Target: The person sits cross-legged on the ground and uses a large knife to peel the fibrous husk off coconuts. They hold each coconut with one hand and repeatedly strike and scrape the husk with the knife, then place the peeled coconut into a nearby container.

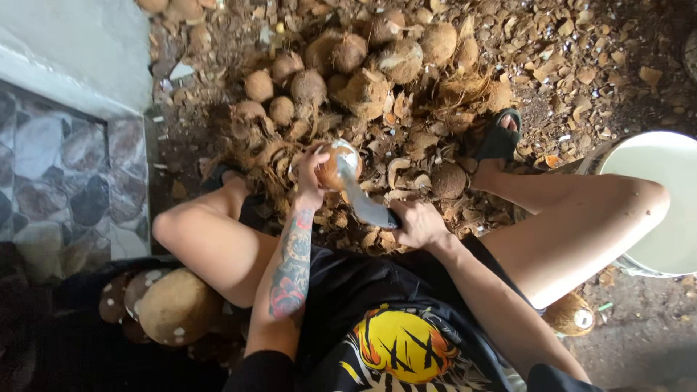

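My left hand (311, 174) grips a partly peeled brown coconut (335, 164), held out between my knees. My right hand (417, 223) is closed on the dark handle of a broad metal blade (361, 199). The blade's tip rests against the coconut's near side, where a pale shaved patch shows. My tattooed left forearm runs down toward my black shirt.
A heap of husked coconuts (363, 65) lies ahead among shell chips and fibre. A white bucket (664, 210) stands by my right knee. Peeled coconuts (170, 305) sit at my left. A stone-patterned wall (65, 174) is on the left. A sandalled foot (499, 138) rests on the husks.
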